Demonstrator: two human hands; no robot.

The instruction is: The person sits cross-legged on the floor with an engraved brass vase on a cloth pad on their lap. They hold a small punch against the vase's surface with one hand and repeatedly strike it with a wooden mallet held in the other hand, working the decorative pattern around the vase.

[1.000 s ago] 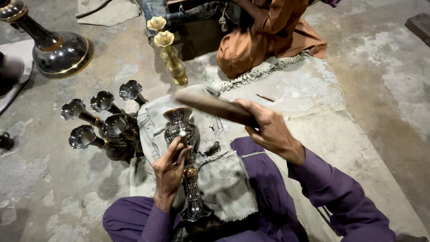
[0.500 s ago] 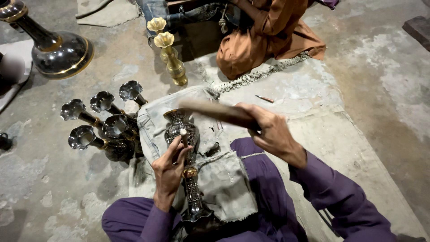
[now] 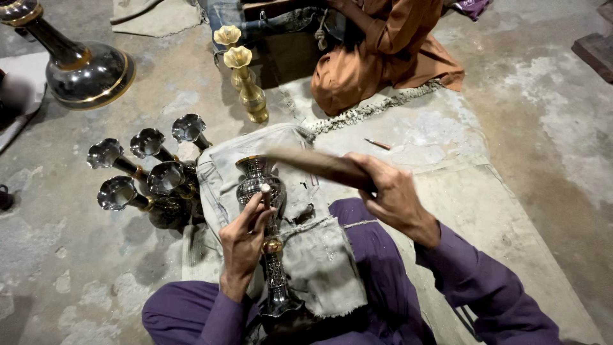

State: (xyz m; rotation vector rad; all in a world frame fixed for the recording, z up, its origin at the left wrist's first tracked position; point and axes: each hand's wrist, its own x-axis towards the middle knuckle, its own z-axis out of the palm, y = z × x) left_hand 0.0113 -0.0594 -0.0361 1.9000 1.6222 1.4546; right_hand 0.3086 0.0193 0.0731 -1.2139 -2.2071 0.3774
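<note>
Wooden mallet (image 3: 319, 165) now dipping lower over silver vase (image 3: 263, 191), right hand (image 3: 391, 195) clenching its handle, left hand (image 3: 242, 239) pinching small punch (image 3: 265, 191) against vase lying on lap cloth (image 3: 319, 255), spare vases (image 3: 150, 176) sitting beside.

The wooden stick (image 3: 319, 165) in the right hand (image 3: 393, 198) is blurred, so its far end is not sharp. The left hand (image 3: 242, 239) covers the middle part of the metal vase (image 3: 262, 191), and the small tool (image 3: 265, 190) in its fingers is too small to tell. The foot of the vase is dark and partly hidden by the grey cloth (image 3: 319, 255). The big dark vase (image 3: 83, 67) is cut off by the top left edge. The person in orange clothes (image 3: 383, 57) is cut off by the top edge.
</note>
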